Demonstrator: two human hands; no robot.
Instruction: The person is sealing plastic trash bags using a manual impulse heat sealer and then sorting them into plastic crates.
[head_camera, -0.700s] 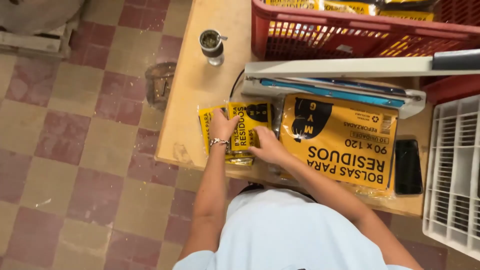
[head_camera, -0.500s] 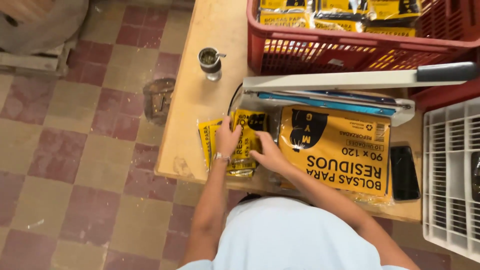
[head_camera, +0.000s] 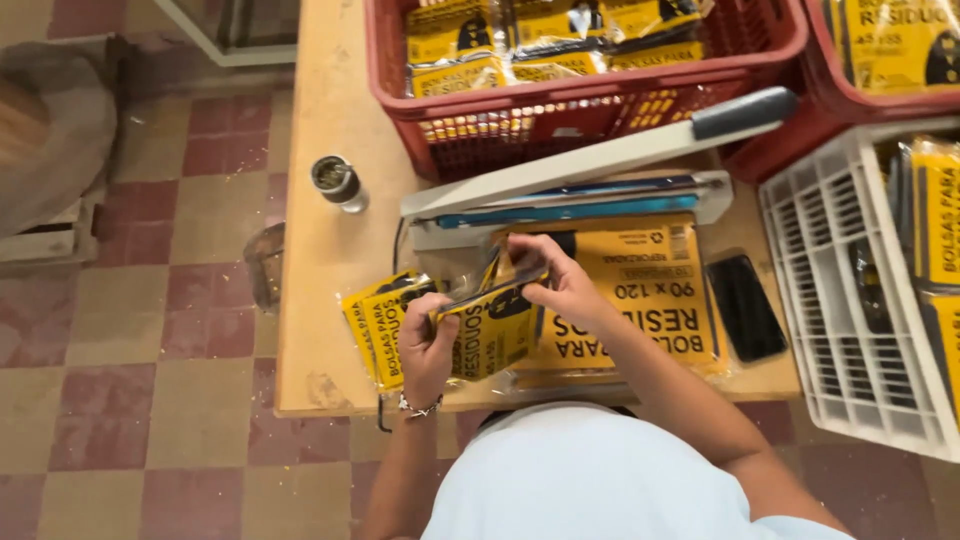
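Observation:
Both hands hold one small yellow-and-black packet (head_camera: 492, 322) lifted off the wooden table (head_camera: 325, 250). My left hand (head_camera: 428, 343) grips its lower left edge. My right hand (head_camera: 553, 281) pinches its upper right corner. More small yellow packets (head_camera: 378, 318) lie flat on the table just left of my left hand. A large yellow printed bag (head_camera: 650, 290) lies under and right of my right hand. Behind the hands stands a white heat sealer (head_camera: 600, 165) with its long arm raised.
A red crate (head_camera: 585, 100) full of yellow packets stands at the back of the table. A white crate (head_camera: 850, 300) with more packets is at the right. A black phone (head_camera: 745, 307) lies beside the large bag. A small metal cup (head_camera: 337, 182) stands at the left.
The small packet was pressed flat on the table under both hands; now it is lifted and held up between them. The camera view has moved forward over the table.

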